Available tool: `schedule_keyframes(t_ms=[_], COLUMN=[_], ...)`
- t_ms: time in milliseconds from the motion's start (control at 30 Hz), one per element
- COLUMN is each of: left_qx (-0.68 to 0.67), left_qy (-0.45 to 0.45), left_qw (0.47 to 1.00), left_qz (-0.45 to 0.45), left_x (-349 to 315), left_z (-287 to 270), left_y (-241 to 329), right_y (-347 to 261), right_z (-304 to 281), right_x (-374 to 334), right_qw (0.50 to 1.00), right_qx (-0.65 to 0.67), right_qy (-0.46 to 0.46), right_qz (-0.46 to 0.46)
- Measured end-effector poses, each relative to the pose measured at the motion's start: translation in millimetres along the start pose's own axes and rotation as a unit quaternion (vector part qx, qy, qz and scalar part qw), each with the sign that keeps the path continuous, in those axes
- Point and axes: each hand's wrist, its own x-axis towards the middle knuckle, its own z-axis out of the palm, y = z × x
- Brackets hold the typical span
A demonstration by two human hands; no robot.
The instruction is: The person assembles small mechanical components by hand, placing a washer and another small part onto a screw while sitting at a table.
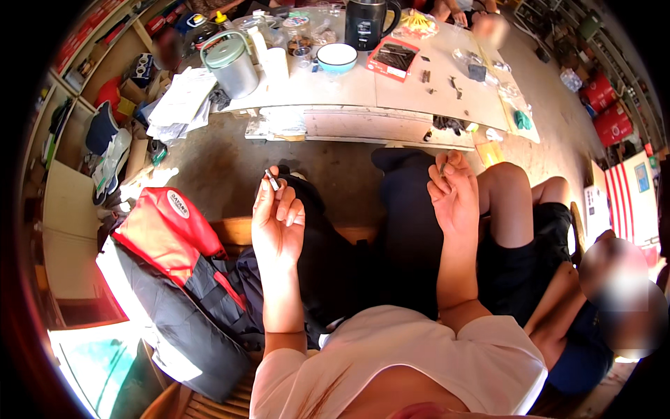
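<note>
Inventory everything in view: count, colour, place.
Small piece: 1, white and dark, left hand
Table: 1, pale, ahead
Jug: 1, black, table
Bowl: 1, blue and white, table
Box: 1, red, right of bowl
Pail: 1, grey, table
Papers: several, white, table end
Jacket or bag: 1, red, black, lower left
Shelves: several, mixed, both sides
Other people: at least 2, right (dark clothes), across table
Left hand: 1, bare, left
Right hand: 1, bare, right; hold unclear

Obj. (442,168) in R hand (452,187) too tiny to ID, neighbor's head (614,272) blurred, far person (457,14) cut off at top
</note>
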Motion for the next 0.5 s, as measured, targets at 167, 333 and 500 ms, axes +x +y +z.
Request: schedule_keyframes(t_ms=[167, 333, 500], left_qx=[0.019, 0.014, 0.038], left_qy=[-0.01, -0.015, -0.033], left_qw=[1.0, 1.0, 0.999], left_qz=[0.013, -0.004, 0.005], left_x=[-26.9, -37.8, -38.6], left_z=[12.0, 18.1, 38.4], left_y=[6.9, -0.5, -6.9], right_y=[-6.4, -11.4, -26.5], right_z=[7.9, 6.7, -8.0], right_x=[-13.3, -29.5, -34.5], right_qw=[0.999, 0.999, 0.997], right_qx=[0.008, 0.028, 0.052], right_qy=[-0.04, -0.045, -0.049], right_qz=[-0.002, -0.002, -0.004])
